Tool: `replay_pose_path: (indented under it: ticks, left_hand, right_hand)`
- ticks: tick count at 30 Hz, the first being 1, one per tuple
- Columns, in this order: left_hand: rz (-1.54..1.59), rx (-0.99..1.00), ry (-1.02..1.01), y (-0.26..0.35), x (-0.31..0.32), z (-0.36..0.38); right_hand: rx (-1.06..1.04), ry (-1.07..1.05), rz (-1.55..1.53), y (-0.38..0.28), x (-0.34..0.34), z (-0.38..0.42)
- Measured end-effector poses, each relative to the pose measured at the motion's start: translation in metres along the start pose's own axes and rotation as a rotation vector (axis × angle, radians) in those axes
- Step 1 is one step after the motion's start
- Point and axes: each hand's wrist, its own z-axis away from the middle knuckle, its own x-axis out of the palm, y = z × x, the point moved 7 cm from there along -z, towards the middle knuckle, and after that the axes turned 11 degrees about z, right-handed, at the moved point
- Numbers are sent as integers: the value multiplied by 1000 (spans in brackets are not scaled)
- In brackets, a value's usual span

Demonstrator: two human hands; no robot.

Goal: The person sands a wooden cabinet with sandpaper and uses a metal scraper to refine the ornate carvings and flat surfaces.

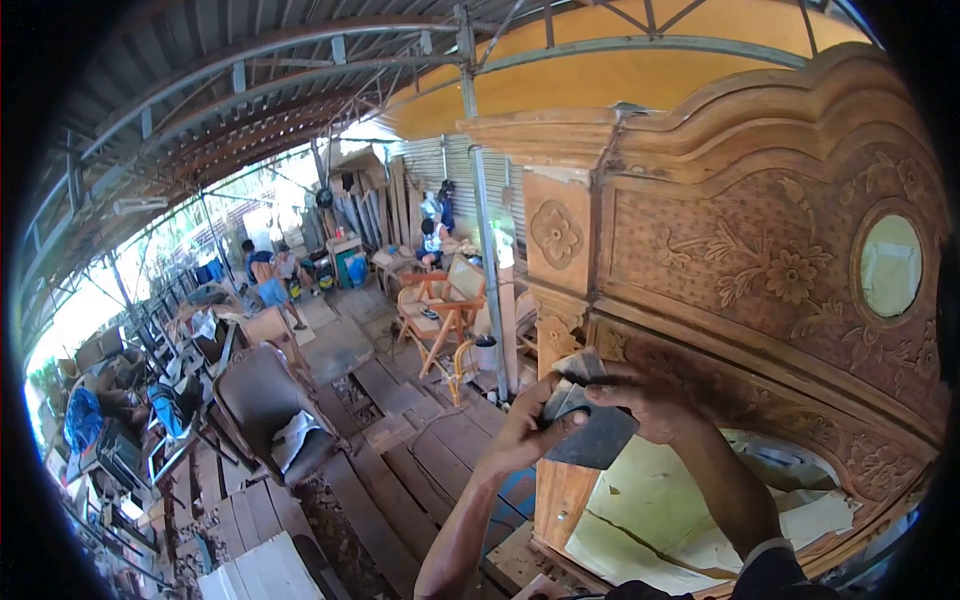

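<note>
A dark grey sheet of sandpaper [597, 442] is in front of me, held up between both hands. My left hand [527, 425] grips its left side, thumb lying across the face. At the upper right, my right hand [645, 395] has its fingers closed over the sheet's edge. A lighter, greyish piece [578, 366] shows at the top between the hands. Just behind stands a large carved wooden cabinet [700, 340] with flower reliefs and an oval opening [890, 265]. Pale paper [650, 500] covers its lower opening, below my hands.
Left of the cabinet are a metal post [484, 220], a wooden folding chair [445, 320] and a brown padded chair [268, 400]. Uneven planks [375, 510] form the floor. Several people [268, 275] are farther back. Piled clutter [110, 430] lines the left side.
</note>
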Motion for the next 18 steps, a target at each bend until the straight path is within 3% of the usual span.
replay_pose_path:
  ticks: [6,8,9,10,12,14,16,18]
  left_hand:
    - [-64,104,18,-5,-4,-1]
    - [11,191,72,22,-1,-1]
    - [127,70,189,-7,-16,7]
    - [141,67,173,-4,-17,5]
    - [229,213,455,21,-42,-1]
    - [230,427,585,64,-63,-22]
    - [208,617,579,121,-83,-52]
    - [199,806,535,179,-91,-86]
  right_hand:
    - [163,56,-406,34,-10,-4]
    - [-105,456,-145,12,-39,2]
    - [-195,394,-64,-41,-24,14]
    - [-285,510,150,-69,-34,23]
    - [-552,716,529,-135,-39,42]
    - [-776,898,1065,-214,-33,57]
    - [-755,967,1586,-277,-42,47]
    - [-673,969,1731,-307,-37,40]
